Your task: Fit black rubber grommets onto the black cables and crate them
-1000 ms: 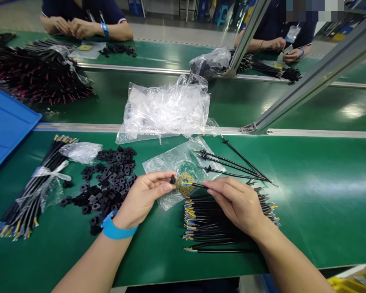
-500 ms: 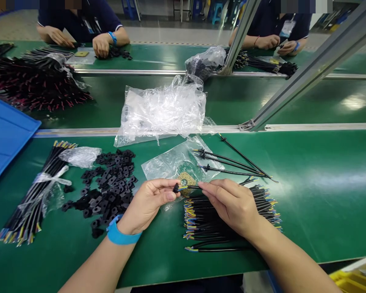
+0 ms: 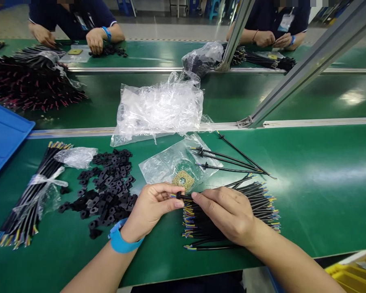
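My left hand [image 3: 158,203], with a blue wristband, pinches a small black rubber grommet [image 3: 179,195]. My right hand [image 3: 228,209] grips a black cable [image 3: 187,197] close to its end. The grommet sits around the cable, and coloured wire ends poke out on its left side. Under my right hand lies a row of black cables [image 3: 201,221] with stripped yellow, blue and brown wire tips. Left of my left hand is a heap of loose black grommets [image 3: 110,179]. Several cables fitted with grommets [image 3: 232,160] lie beyond my right hand.
A yellow sponge [image 3: 183,180] rests on a flat plastic bag [image 3: 158,162]. A tied cable bundle [image 3: 33,195] lies at left beside a blue bin [image 3: 6,138]. Crumpled plastic [image 3: 161,108] straddles the metal rail. A slanted metal post [image 3: 280,81] rises at right. Two people work opposite.
The grommet has gone from the tip of the wires onto the black cable, with wire ends now showing on its left. Both hands are slightly lower, and the view has shifted a little.
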`<state>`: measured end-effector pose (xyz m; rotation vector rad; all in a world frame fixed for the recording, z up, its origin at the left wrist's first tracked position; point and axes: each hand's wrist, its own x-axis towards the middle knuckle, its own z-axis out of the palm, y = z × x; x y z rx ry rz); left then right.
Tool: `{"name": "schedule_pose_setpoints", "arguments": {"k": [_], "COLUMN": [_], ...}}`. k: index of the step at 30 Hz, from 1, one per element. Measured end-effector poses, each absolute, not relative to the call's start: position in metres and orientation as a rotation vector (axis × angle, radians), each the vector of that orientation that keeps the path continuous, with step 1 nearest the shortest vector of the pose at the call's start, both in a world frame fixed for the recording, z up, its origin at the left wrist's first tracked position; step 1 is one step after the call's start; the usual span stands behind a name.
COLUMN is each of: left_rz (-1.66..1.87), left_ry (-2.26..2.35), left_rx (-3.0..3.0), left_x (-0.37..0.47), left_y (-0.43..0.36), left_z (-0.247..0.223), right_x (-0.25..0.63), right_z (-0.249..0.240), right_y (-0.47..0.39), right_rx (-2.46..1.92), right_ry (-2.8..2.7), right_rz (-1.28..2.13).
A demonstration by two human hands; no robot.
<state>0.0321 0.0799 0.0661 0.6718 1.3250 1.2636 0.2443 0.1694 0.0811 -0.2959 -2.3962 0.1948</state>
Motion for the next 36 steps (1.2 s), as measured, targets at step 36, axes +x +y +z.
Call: {"name": "schedule_pose_setpoints", "arguments": {"k": [36], "left_rz": [2.231], "left_ry": [1.772], "left_rx": [0.559], "left_x": [-0.037], "left_y": [0.084], "left_z": [0.077], "right_x": [0.242], "right_z": [0.095], "right_y": [0.176], "right_rx": [-0.412], "right_ry": [-2.406], "right_rz": [0.410]}}
